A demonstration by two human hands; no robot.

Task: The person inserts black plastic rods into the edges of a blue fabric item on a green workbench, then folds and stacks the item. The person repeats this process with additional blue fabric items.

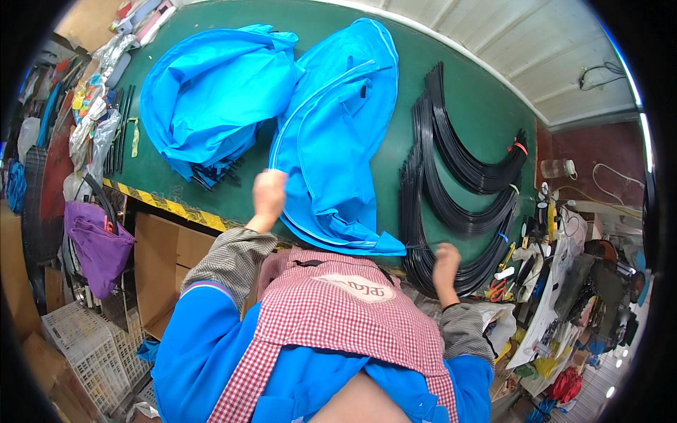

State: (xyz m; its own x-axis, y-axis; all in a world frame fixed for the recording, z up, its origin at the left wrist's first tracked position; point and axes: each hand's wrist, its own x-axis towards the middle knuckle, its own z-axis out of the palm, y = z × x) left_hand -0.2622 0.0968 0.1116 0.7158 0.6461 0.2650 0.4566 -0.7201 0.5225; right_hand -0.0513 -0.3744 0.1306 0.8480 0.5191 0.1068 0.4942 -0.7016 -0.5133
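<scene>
A blue fabric piece (338, 143) with piped curved edges lies in front of me, its near corner pointing right. At its left edge is my left hand (268, 198), slightly blurred, with the fingers closed on the rim. A thin black strip (420, 247) runs from the near corner to my right hand (447, 269), whose curled fingers hold its end. The fingertips are blurred. Under and beside my right hand lies a bundle of black flexible strips (415, 227), bent in a curve.
Another blue fabric piece (217, 95) lies bunched on the green tabletop (322, 16). Two more tied black strip bundles (465, 169) curve at the right. Scissors (497, 289) and small tools crowd the right edge. A cardboard box (158, 264) stands below the yellow-black taped edge (169, 205).
</scene>
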